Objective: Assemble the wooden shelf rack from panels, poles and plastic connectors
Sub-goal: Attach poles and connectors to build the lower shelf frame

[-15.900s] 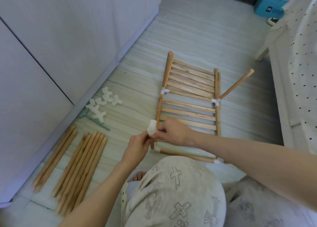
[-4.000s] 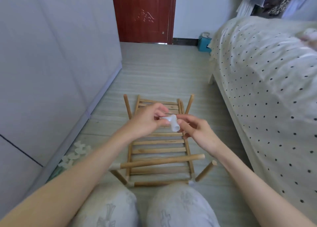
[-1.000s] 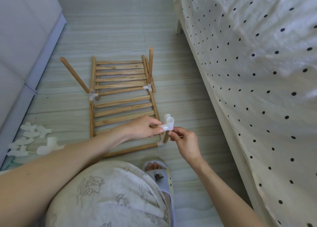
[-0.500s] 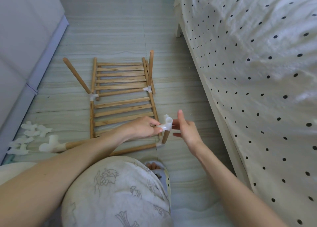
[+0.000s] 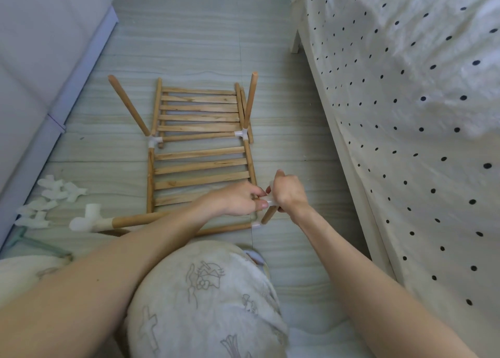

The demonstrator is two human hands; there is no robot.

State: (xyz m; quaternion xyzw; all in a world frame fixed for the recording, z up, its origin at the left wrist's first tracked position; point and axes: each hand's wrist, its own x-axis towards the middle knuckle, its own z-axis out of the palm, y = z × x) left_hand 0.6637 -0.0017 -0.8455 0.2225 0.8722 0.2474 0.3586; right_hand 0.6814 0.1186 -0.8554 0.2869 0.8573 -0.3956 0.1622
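Both hands at frame center-right: left hand [image 5: 238, 199] & right hand [image 5: 289, 192] w/ fingers curled round white connector [image 5: 270, 203] atop short pole [image 5: 268, 214], at lower right corner of wooden rack [image 5: 200, 152] on floor.

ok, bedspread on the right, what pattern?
The bedspread is cream-white with small dark polka dots, clearest in the head view.

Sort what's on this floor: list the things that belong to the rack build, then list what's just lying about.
In the job:
- rack frame on the floor
- white connector pinched by left hand and right hand, atop a short pole
- pole with a connector fitted
- spare connectors by the wall

Lying about:
- bed
- green tool, use unclear
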